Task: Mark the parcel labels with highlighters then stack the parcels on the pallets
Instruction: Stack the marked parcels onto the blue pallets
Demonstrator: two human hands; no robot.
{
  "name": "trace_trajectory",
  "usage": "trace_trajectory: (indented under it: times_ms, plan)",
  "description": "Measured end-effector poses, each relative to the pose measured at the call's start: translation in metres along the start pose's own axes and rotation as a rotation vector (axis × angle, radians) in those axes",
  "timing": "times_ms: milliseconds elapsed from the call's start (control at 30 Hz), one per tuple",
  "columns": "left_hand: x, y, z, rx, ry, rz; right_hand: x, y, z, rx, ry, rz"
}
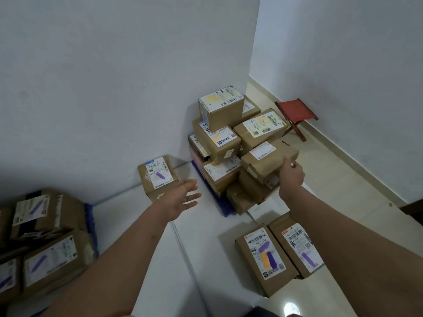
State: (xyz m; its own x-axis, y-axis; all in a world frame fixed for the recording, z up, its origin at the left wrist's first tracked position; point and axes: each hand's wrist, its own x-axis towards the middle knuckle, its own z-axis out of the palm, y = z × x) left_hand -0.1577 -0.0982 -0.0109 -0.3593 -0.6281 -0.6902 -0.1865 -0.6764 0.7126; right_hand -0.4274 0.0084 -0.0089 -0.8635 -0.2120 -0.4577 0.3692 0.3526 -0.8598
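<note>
Several brown parcels with yellow-marked labels are stacked on a blue pallet (223, 208) in the wall corner. My right hand (291, 173) grips the near edge of a flat parcel (267, 157) lying tilted on the stack's right side. My left hand (183, 199) hovers open with fingers spread, just right of a lone purple-marked parcel (158, 176) standing on the floor by the wall. Two parcels lie on the floor near me: one (263, 256) marked purple and orange, the other (299, 248) marked purple.
At the left, several purple-marked parcels (45, 243) sit on a second blue pallet (91, 223). A red folding stool (296, 115) stands by the right wall. White boards (164, 259) cover the floor between the pallets.
</note>
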Motion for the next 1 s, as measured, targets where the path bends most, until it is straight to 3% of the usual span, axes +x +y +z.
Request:
trace_trajectory:
  times_ms: [333,500,700,1000]
  plan:
    - [0.001,0.001,0.003,0.047,-0.002,-0.020,-0.006,0.006,0.005,0.028,0.077,-0.053]
    - [-0.003,0.000,-0.005,0.049,-0.020,-0.013,-0.042,0.011,0.011,0.056,0.127,-0.171]
    - [-0.014,-0.015,-0.039,0.093,0.023,-0.013,-0.107,0.033,0.047,-0.030,-0.121,-0.345]
    - [-0.040,-0.046,-0.166,0.088,0.221,-0.092,-0.166,0.088,0.149,-0.179,-0.445,-0.412]
